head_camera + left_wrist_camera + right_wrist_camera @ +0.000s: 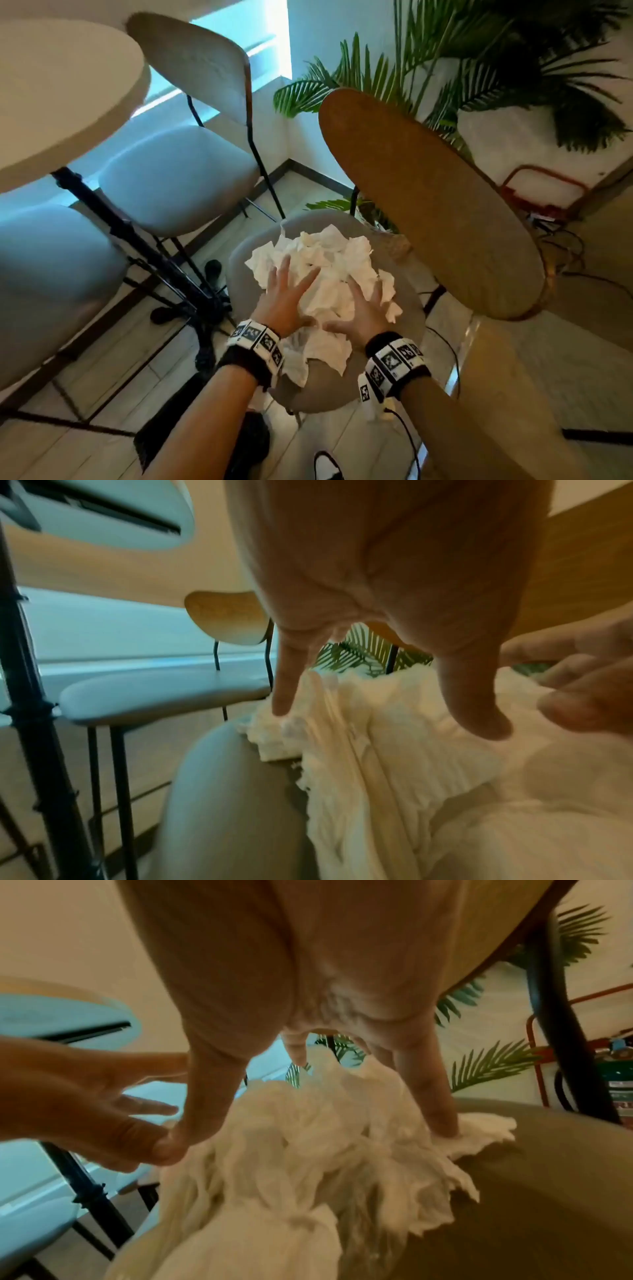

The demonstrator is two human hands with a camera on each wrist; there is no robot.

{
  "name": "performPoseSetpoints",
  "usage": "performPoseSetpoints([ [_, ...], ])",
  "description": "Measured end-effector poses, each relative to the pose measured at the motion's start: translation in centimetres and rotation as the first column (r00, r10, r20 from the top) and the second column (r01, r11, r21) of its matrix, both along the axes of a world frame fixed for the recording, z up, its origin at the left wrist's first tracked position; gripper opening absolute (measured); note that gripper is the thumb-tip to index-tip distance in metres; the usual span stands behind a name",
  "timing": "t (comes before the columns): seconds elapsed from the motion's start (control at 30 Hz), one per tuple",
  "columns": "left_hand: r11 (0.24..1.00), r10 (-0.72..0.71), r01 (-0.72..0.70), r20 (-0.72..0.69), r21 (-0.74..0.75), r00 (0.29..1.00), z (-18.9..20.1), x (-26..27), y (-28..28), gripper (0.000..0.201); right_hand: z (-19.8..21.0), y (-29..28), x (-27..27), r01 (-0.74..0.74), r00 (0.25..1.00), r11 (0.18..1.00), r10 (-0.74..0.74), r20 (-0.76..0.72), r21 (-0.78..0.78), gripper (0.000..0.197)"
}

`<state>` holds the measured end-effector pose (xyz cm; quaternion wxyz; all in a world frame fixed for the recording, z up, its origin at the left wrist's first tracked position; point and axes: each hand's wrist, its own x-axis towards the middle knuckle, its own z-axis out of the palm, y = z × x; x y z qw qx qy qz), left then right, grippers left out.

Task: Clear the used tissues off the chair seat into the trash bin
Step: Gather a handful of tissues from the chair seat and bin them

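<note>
A heap of crumpled white tissues (325,270) covers the grey chair seat (239,270) in front of me. My left hand (286,296) lies on the heap's left side with its fingers spread and nearly straight. My right hand (364,308) lies on the right side, fingers spread too. In the left wrist view the left hand (387,669) reaches down onto the tissues (394,750), fingertips touching them. In the right wrist view the right hand (318,1091) has its thumb and fingers planted on the tissues (301,1150). No trash bin is in view.
The chair's brown backrest (428,205) rises to the right of the heap. A round table (51,85) on a black pedestal (154,260) and two more grey chairs (178,178) stand to the left. A palm plant (479,68) fills the far corner, and cables (555,240) lie on the floor at right.
</note>
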<state>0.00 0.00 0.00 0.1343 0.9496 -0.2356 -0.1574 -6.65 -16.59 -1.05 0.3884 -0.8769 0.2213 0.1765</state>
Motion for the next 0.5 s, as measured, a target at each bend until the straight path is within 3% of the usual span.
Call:
performPoseSetpoints([
  [0.07,1.000,-0.009,0.008,-0.114,-0.006,0.993,-1.7,0.7,-1.9,0.099,-1.7,-0.5,0.5,0.028,0.999,1.000,-0.028,-0.019,0.012,0.099],
  [0.13,1.000,-0.010,0.014,-0.171,0.020,0.985,-3.3,1.3,-3.3,0.085,-3.3,-0.7,1.0,0.044,0.999,0.999,-0.044,-0.022,0.001,0.085],
  [0.3,0.994,-0.010,-0.003,-0.116,-0.113,0.993,-5.7,2.4,-3.5,0.040,-5.3,-0.5,2.1,0.112,0.987,0.993,-0.108,0.116,-0.029,0.028],
  [0.5,0.964,-0.027,0.009,-0.065,-0.265,0.997,-4.9,3.0,-4.5,0.025,-4.5,-1.7,3.0,0.175,0.965,0.984,-0.180,0.189,0.043,0.018],
])
